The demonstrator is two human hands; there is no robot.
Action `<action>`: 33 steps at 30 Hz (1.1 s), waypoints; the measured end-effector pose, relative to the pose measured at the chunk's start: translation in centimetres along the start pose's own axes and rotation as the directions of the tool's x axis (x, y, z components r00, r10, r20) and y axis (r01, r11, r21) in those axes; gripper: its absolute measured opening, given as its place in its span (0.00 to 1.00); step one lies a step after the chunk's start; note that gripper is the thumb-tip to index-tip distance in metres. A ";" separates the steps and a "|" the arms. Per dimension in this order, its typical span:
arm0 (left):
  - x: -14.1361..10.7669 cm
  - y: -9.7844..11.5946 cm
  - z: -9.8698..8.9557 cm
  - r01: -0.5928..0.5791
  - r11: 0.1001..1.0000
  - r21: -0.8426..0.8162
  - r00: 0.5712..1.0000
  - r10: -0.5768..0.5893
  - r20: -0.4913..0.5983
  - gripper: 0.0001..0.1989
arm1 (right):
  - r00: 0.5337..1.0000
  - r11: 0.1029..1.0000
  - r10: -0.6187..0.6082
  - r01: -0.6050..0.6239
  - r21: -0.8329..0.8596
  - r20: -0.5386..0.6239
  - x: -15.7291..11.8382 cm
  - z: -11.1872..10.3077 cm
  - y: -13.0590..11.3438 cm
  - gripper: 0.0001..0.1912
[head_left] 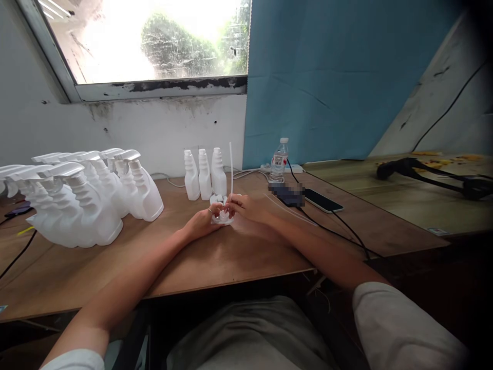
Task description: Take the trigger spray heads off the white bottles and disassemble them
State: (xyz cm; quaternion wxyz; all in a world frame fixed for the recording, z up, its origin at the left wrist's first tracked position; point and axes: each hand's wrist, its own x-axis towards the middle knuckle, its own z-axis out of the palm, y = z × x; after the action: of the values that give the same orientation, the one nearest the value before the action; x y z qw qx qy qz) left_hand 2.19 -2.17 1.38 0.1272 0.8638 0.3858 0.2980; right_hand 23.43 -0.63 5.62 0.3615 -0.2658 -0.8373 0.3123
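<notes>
My left hand (pixel 202 224) is closed around a small white plastic piece that looks like a trigger spray head (pixel 224 219), low over the table. Against it, my right hand (pixel 245 207) pinches the lower end of a thin white dip tube (pixel 231 167), which points straight up. The fingers of both hands meet and hide where tube and piece come together. Just beyond them stand three upright white bottles without spray heads, the nearest being the right-hand bottle (pixel 219 174). Some small white parts (pixel 217 198) lie between the bottles and my hands.
Several white spray bottles (pixel 87 216) with trigger heads crowd the left side. At the right are a clear water bottle (pixel 278 165), a phone (pixel 322 200), thin tubes (pixel 290 210) and black cables (pixel 348 234). A black frame (pixel 423 172) lies on the adjoining surface.
</notes>
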 end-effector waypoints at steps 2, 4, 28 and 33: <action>0.1 -0.2 0.2 -0.003 1.000 -0.007 1.000 0.003 0.007 0.28 | 1.000 0.999 0.007 -0.007 -0.038 0.003 0.0 0.0 -0.3 0.14; 0.1 -0.3 0.3 -0.006 1.000 -0.014 1.000 0.006 0.013 0.27 | 1.000 0.997 0.011 -0.010 -0.070 0.003 -0.1 0.0 -0.5 0.13; -0.1 0.1 0.2 -0.036 0.999 0.001 0.999 0.036 -0.012 0.14 | 0.988 0.955 -0.143 0.120 -0.271 -0.065 0.4 1.9 0.9 0.11; 0.0 0.0 0.3 -0.021 0.999 -0.032 0.999 0.020 -0.031 0.14 | 0.985 0.949 -0.161 0.137 -0.283 -0.063 0.5 2.1 1.6 0.11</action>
State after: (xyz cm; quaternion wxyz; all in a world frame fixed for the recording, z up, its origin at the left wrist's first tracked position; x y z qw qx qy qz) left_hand 2.34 -2.19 1.12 0.1322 0.8609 0.3739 0.3186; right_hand 21.86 0.04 3.56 0.3787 -0.2629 -0.8743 0.1521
